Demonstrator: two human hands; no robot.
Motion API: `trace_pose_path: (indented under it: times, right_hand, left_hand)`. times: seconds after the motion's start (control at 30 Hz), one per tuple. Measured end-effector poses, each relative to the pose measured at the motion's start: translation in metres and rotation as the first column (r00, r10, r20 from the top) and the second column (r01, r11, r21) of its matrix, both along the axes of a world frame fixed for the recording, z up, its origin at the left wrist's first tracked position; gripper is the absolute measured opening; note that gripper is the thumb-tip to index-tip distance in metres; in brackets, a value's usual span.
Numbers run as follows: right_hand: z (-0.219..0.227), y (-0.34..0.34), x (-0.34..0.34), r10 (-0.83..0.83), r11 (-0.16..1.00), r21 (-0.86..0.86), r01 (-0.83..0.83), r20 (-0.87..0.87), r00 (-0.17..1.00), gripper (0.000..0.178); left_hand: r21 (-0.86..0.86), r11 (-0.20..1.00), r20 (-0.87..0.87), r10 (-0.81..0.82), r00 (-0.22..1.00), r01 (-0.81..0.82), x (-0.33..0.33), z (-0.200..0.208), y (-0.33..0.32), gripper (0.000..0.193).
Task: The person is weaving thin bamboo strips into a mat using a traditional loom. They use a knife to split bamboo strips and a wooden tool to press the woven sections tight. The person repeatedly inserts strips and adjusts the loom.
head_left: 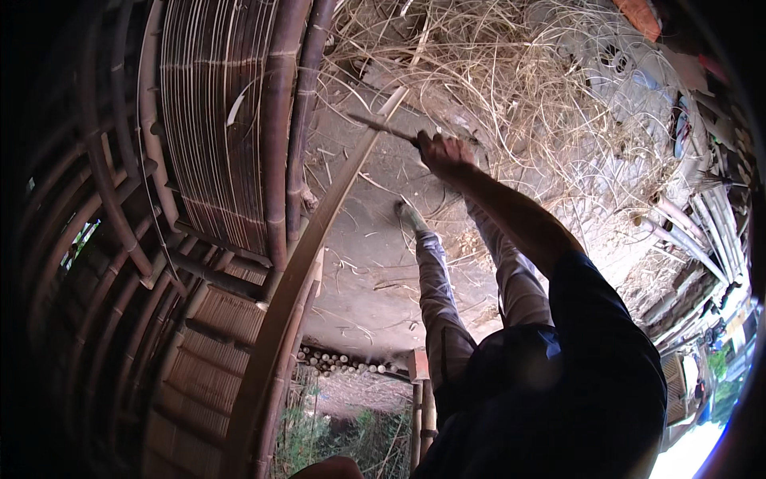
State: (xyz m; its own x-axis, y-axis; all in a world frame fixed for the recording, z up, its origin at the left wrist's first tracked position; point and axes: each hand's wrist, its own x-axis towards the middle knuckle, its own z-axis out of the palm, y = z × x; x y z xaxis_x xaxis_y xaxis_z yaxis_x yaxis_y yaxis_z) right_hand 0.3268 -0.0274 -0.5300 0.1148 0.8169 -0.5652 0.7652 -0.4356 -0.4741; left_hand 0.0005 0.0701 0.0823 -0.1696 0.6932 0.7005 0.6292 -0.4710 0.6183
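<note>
My right hand [447,157], fingers closed, is wrapped round the handle of a knife [392,130]. Its dark blade points left and lies across the upper end of a long, pale bamboo strip [327,203]. Blade and strip appear to touch. From there the strip slants down to the lower left, passing beside a bamboo bench and out at the bottom of the view. A small rounded patch of bare skin [329,469] shows at the lower edge; my left hand's fingers are not visible.
A slatted bamboo bench [215,120] with thick poles stands at left. Tangled thin shavings [487,56] cover much of the ground [359,271] at upper right. Cut poles [343,363] are stacked below, and more pieces [706,227] lie at far right. My legs [443,279] stand in the middle.
</note>
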Motion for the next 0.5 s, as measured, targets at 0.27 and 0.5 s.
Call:
trace_pose_path:
  times: [0.27, 0.5]
  right_hand:
    - [0.114, -0.023, -0.004, 0.027, 0.991, 0.131, -0.001, -0.194, 0.981, 0.038]
    - [0.080, -0.077, 0.083, -0.287, 0.953, -0.123, 0.276, -0.081, 0.955, 0.025]
  left_hand:
    - [-0.022, 0.997, 0.117, -0.066, 0.991, 0.069, -0.005, 0.024, -0.015, 0.022]
    - [0.010, 0.993, 0.225, -0.118, 0.967, 0.118, -0.002, 0.069, -0.041, 0.022]
